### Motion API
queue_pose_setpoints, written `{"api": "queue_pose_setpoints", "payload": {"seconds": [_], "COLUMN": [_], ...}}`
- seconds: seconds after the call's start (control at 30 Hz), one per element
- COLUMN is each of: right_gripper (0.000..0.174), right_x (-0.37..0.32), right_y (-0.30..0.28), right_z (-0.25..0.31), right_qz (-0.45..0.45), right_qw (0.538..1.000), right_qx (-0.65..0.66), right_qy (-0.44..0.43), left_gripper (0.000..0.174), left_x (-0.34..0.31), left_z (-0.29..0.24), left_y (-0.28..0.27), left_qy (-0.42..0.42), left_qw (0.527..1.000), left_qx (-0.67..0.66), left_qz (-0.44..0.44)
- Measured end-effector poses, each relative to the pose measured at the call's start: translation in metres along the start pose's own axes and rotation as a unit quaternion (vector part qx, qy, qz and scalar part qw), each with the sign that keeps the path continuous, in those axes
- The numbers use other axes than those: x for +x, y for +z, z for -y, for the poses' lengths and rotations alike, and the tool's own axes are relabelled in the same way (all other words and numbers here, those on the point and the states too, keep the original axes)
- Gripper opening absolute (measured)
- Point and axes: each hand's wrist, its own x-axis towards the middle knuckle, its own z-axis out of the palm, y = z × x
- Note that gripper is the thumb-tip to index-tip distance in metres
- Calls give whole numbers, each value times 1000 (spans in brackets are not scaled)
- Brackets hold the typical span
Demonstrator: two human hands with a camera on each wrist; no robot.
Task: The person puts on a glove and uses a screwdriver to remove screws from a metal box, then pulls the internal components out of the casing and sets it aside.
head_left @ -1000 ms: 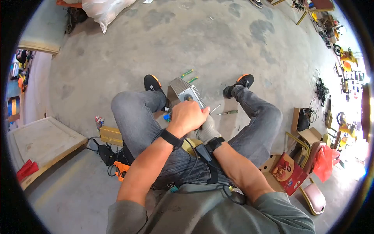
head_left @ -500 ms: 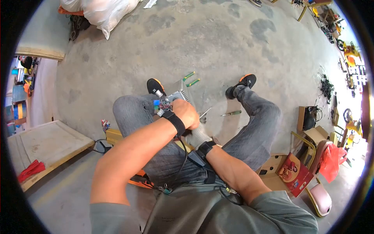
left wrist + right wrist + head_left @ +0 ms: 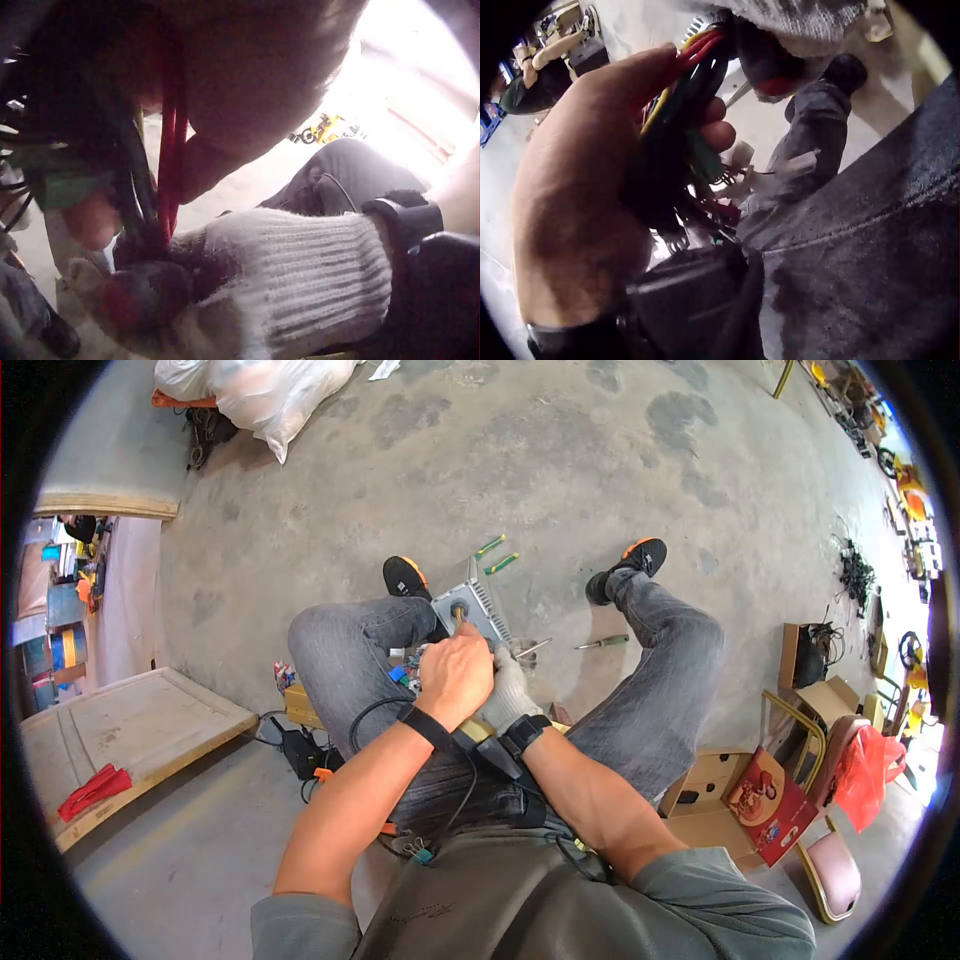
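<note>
I sit on the floor with a grey finned metal box [image 3: 470, 603] standing between my shoes. My bare left hand [image 3: 455, 675] is just in front of it and grips a bundle of coloured wires [image 3: 682, 127] that leads from the box. My right hand [image 3: 505, 690], in a white knit glove [image 3: 300, 277], lies against the left one. Its dark fingertips [image 3: 142, 292] pinch the red wires [image 3: 169, 150] of the same bundle. Loose white plugs [image 3: 795, 165] hang from the wires over my left thigh.
Two green-handled screwdrivers [image 3: 492, 555] lie beyond the box and a third [image 3: 600, 643] by my right leg. A wooden board [image 3: 130, 730] with a red object [image 3: 95, 790] is on the left, white sacks [image 3: 260, 385] behind. Cardboard boxes [image 3: 770, 800] and a red bag [image 3: 865, 770] stand right.
Half a second ago my left forearm was swung across with the wires lifted toward my left knee. It has come back, and both hands are together again in front of the box.
</note>
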Motion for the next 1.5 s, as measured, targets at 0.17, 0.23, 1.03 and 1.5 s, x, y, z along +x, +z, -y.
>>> {"api": "queue_pose_setpoints", "payload": {"seconds": [0.17,0.23,1.03,1.5], "right_gripper": [54,53,31,47], "right_x": [27,21,6,-13], "right_y": [-23,-21,-11,52], "right_z": [-2,2,52,118], "right_qz": [52,62,-163,-81], "right_qw": [997,997,866,541], "right_qx": [39,35,-436,-719], "right_qy": [-49,-40,-182,-428], "left_gripper": [32,38,43,13], "left_x": [3,-1,10,18], "left_z": [-1,-5,40,-1], "left_y": [19,16,-2,13], "left_qy": [-18,-24,-106,171], "left_qw": [999,999,988,974], "left_qx": [15,-3,-74,145], "left_qz": [-24,-47,85,34]}}
